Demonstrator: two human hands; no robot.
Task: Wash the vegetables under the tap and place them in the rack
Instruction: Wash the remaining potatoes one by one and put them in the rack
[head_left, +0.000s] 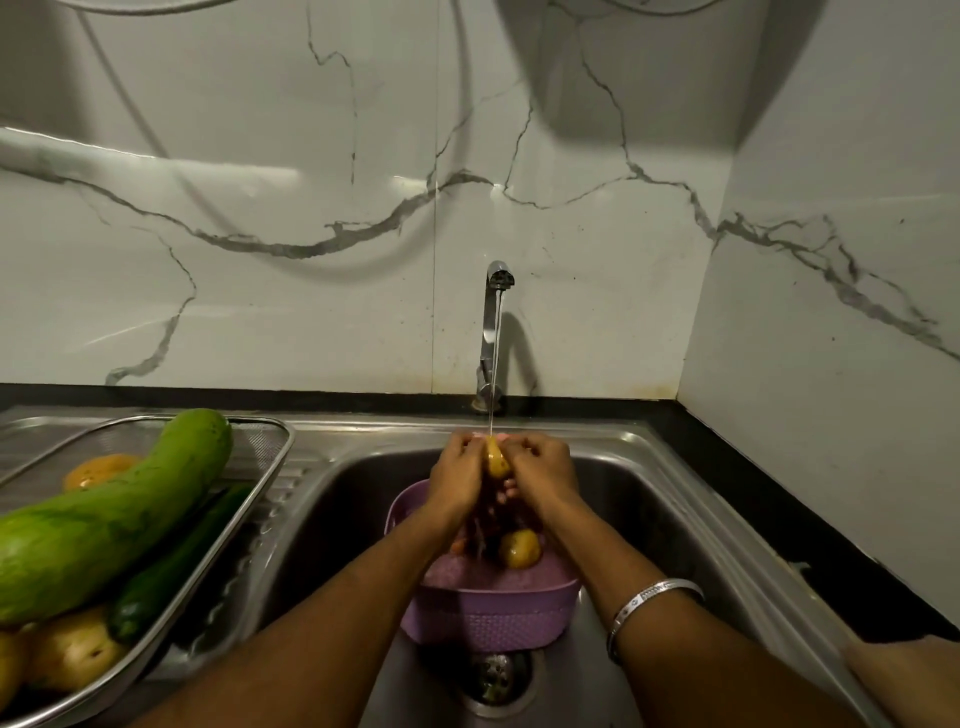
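Left hand (457, 470), right hand (540, 462) | fingers (522, 446) curled around small yellow potato (496, 460) | thin tap stream (496, 358) above fingers | purple plastic basket (488, 613) below

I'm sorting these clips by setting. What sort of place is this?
Most likely a home kitchen, at the sink: a steel sink with a running tap, marble-look wall tiles, and a wire rack of vegetables on the drainboard.

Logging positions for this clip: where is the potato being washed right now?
In the head view, centre: the potato is held between the left hand and right hand, under the tap stream, above the purple basket.
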